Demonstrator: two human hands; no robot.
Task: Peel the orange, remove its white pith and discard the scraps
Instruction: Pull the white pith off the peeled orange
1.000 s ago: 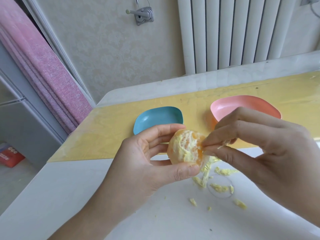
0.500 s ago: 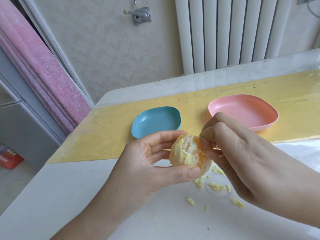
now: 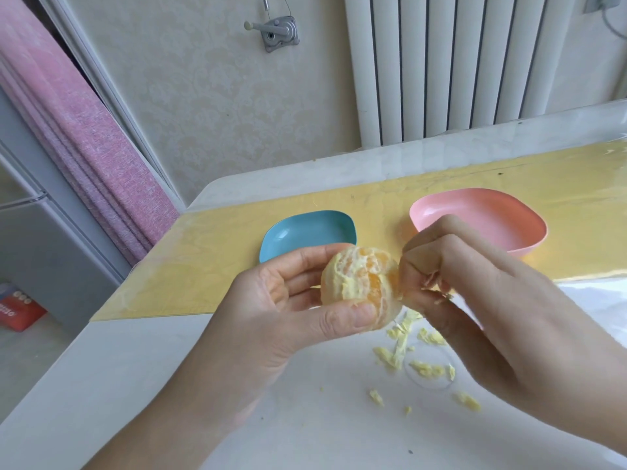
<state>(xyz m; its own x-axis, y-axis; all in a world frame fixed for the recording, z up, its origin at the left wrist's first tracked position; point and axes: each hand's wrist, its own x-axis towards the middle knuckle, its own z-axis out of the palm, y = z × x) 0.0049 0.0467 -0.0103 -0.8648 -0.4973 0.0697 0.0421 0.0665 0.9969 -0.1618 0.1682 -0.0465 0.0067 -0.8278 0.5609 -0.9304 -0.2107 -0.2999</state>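
L hand (image 3: pixel 271 300) grips the orange (image 3: pixel 359 286) above the table (image 3: pixel 135 385), thumb pressed on its near side, fingers curled round the far side. Orange is peeled; patches of pale pith cover its left half, bare segments show at top and right. R hand (image 3: pixel 475 300) is up against the orange's right side, fingertips (image 3: pixel 412 269) bunched together w/ a small shred of pith (image 3: pixel 432 281) pinched between thumb and fingers. Can't tell if that shred is attached to the fruit or free.

Scraps (image 3: pixel 424 368) lie scattered on the white tabletop below the orange and under the R hand, approx 8 bits, some strips, some crumbs. A faint ring mark sits on the surface among them.

Behind the hands, on a yellow mat (image 3: pixel 203 266): blue dish (image 3: pixel 305 232) on the left, pink dish (image 3: pixel 492 225) on the right, well apart from each other. Both look bare inside. R hand's knuckles overlap the pink dish's near-left rim in view. Radiator (image 3: pixel 458 62) on the back wall, pink curtain (image 3: pixel 74 147) at left.
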